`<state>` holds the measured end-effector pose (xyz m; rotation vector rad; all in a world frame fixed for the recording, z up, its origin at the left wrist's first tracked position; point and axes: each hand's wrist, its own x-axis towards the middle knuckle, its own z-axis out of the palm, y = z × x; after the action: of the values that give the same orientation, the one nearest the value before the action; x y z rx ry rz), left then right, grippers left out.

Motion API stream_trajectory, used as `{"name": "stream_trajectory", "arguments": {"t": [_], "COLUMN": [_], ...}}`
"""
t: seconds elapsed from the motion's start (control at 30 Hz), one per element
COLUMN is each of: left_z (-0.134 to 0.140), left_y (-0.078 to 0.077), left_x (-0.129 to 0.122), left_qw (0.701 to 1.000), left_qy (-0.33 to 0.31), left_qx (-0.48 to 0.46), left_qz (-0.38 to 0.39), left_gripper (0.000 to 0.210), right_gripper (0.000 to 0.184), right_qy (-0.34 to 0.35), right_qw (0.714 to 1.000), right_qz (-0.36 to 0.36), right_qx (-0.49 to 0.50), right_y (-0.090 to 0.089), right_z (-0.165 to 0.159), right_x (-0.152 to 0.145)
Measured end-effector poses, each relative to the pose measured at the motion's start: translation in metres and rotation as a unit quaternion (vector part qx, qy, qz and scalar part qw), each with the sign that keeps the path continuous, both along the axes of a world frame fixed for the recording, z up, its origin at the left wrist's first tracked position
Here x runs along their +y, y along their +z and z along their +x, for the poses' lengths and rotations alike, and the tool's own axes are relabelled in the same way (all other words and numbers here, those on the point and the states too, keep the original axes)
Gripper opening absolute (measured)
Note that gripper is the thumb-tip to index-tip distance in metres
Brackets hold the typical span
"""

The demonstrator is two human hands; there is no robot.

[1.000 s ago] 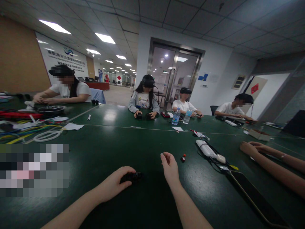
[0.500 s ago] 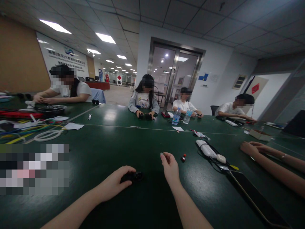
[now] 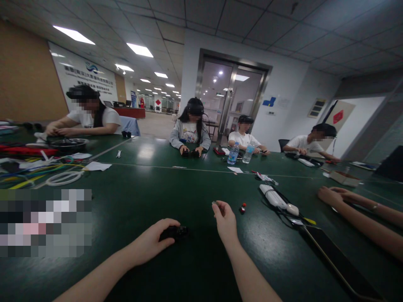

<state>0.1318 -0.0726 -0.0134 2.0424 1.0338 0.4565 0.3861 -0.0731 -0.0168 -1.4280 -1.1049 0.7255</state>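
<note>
My left hand (image 3: 157, 238) is closed around a small black device (image 3: 181, 230) low over the dark green table (image 3: 163, 191); its exact kind is too dark to make out. To the right, my right hand (image 3: 226, 219) pinches a small, pale, flat piece (image 3: 214, 204) between thumb and fingertips. The two hands are apart, with bare tabletop between them. Just right of my right hand lies a tiny red and dark object (image 3: 242, 208), touched by neither hand.
On the right lie a white power strip (image 3: 272, 196) with black cable and a dark tablet-like slab (image 3: 338, 258). Another person's hands (image 3: 333, 196) rest beyond them. Two water bottles (image 3: 233, 153) stand farther back. Cables (image 3: 63, 178) and a blurred-out patch fill the left.
</note>
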Motion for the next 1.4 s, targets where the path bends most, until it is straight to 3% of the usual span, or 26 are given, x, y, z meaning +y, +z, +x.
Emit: {"name": "stream_trajectory", "arguments": {"t": [0.47,1.4], "left_z": [0.0014,0.0009], "left_y": [0.0072,0.0058], "left_x": [-0.0029,-0.0024], "left_qw": [1.0,1.0], "left_qy": [0.003,0.001], "left_qx": [0.01,0.008], "left_qz": [-0.006,-0.002], "left_gripper": [0.04,0.039], "right_gripper": [0.031,0.03], "right_qy": [0.002,0.03], "right_qw": [1.0,0.999], "right_qz": [-0.002,-0.028], "right_qx": [-0.001,-0.021], "right_y": [0.0024,0.0036], "right_z": [-0.0003,-0.0022], "right_x": [-0.0017,-0.0041]}}
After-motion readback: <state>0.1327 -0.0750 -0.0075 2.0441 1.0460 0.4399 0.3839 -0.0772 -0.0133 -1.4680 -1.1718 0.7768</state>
